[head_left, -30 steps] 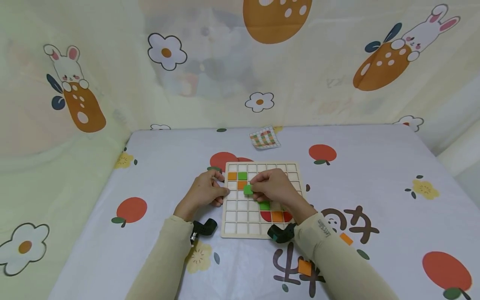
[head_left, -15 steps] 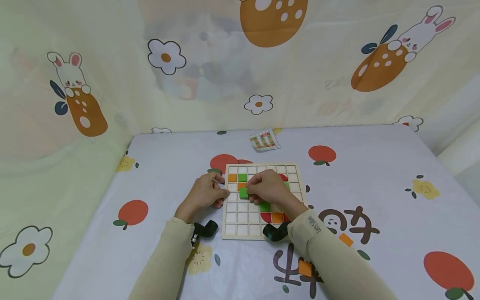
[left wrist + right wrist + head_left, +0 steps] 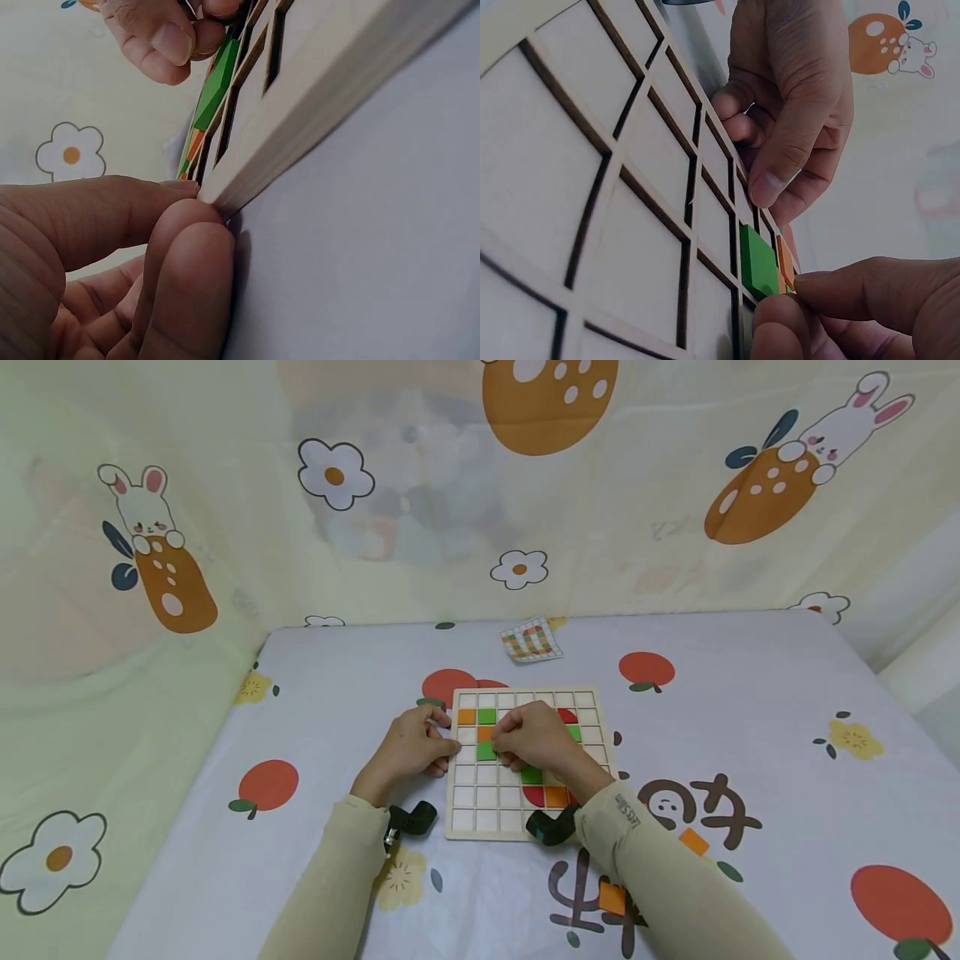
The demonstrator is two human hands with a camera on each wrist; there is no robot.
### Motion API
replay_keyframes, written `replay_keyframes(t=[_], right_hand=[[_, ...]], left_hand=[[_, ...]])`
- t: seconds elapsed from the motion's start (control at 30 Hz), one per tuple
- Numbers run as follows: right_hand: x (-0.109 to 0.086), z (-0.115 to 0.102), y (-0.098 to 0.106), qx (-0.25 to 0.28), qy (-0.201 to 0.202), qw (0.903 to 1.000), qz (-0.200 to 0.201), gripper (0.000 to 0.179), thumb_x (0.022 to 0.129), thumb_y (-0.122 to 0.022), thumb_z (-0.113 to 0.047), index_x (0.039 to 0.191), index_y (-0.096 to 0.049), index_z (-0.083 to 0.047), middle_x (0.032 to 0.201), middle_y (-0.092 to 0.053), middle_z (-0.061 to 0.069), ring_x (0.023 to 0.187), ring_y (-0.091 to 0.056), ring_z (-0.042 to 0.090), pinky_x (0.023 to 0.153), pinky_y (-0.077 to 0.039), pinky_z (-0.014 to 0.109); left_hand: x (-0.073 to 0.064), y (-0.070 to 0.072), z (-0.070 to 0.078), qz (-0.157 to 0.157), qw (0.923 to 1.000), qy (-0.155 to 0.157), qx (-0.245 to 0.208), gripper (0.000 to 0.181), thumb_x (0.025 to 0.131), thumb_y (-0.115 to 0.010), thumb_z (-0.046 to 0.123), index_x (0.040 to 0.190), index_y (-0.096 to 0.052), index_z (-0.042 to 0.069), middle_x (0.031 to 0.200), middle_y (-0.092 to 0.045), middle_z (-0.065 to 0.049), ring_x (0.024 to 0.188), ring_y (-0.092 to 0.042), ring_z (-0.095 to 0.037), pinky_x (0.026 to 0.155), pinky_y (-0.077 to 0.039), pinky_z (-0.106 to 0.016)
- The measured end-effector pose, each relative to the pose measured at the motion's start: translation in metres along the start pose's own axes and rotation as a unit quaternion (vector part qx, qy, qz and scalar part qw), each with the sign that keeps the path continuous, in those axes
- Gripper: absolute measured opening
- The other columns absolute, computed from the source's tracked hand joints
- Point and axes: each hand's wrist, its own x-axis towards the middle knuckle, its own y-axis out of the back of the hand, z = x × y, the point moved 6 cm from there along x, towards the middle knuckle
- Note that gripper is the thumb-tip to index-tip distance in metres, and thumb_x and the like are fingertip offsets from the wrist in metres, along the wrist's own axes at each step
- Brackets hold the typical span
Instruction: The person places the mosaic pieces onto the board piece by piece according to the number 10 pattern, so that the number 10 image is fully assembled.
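A wooden grid board (image 3: 472,821) lies on the table, with orange, green and red tiles in some of its cells. My left hand (image 3: 408,743) pinches the board's left edge, thumb on top and curled fingers against its side, as the left wrist view shows. My right hand (image 3: 540,739) is over the middle of the board, its fingertips pinching the corner of a green tile (image 3: 487,751). That tile sits at its cell just below an orange tile (image 3: 485,734), and looks slightly raised in the right wrist view (image 3: 759,262). The right palm hides several cells.
Two loose orange tiles lie on the cloth by the right forearm, one orange tile (image 3: 612,898) nearer and another orange tile (image 3: 693,842) farther right. A small patterned card (image 3: 531,640) lies behind the board. A printed curtain (image 3: 420,527) hangs at the back.
My right hand has moved slightly left with the green tile, which has come down from a skewed position to line up with its cell. My left hand has stayed at the board's edge.
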Motion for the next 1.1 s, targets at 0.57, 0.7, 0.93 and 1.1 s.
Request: replay_keyframes(t=[0.57, 0.7, 0.93, 1.1], right_hand=[[-0.001, -0.004, 0.0, -0.082, 0.026, 0.9963, -0.001, 0.011, 0.095, -0.07, -0.013, 0.09, -0.078, -0.007, 0.066, -0.066, 0.007, 0.058, -0.06, 0.017, 0.059, -0.055, 0.026], [-0.008, -0.003, 0.011, -0.055, 0.047, 0.9974, 0.005, 0.012, 0.097, -0.069, -0.014, 0.099, -0.078, -0.005, 0.073, -0.068, 0.01, 0.063, -0.061, 0.02, 0.061, -0.056, 0.027], [-0.037, 0.022, 0.071, -0.065, 0.044, 0.9955, 0.053, 0.02, 0.099, -0.071, -0.019, 0.111, -0.076, -0.003, 0.091, -0.07, 0.01, 0.072, -0.061, 0.023, 0.061, -0.054, 0.028], [-0.072, 0.055, 0.11, -0.101, -0.002, 0.9919, 0.077, 0.022, 0.098, -0.072, -0.023, 0.109, -0.075, -0.004, 0.086, -0.069, 0.01, 0.069, -0.059, 0.024, 0.056, -0.051, 0.029]], left_hand=[[0.002, 0.0, -0.002, 0.006, 1.0, 0.006, 0.004, 0.034, 0.092, -0.078, 0.007, 0.119, -0.058, 0.001, 0.08, -0.065, -0.01, 0.055, -0.065, -0.016, 0.055, -0.061, -0.028], [0.002, -0.001, -0.003, 0.005, 1.0, 0.005, 0.0, 0.035, 0.092, -0.079, 0.007, 0.119, -0.058, 0.002, 0.081, -0.065, -0.011, 0.056, -0.066, -0.017, 0.056, -0.061, -0.029], [0.002, -0.003, -0.001, -0.003, 0.9999, 0.009, -0.008, 0.038, 0.091, -0.079, 0.006, 0.121, -0.058, 0.001, 0.083, -0.064, -0.012, 0.057, -0.066, -0.018, 0.058, -0.062, -0.03], [0.002, -0.004, -0.002, -0.002, 0.9999, 0.014, -0.002, 0.037, 0.091, -0.079, 0.005, 0.121, -0.057, 0.0, 0.082, -0.064, -0.012, 0.056, -0.065, -0.017, 0.057, -0.062, -0.028]])
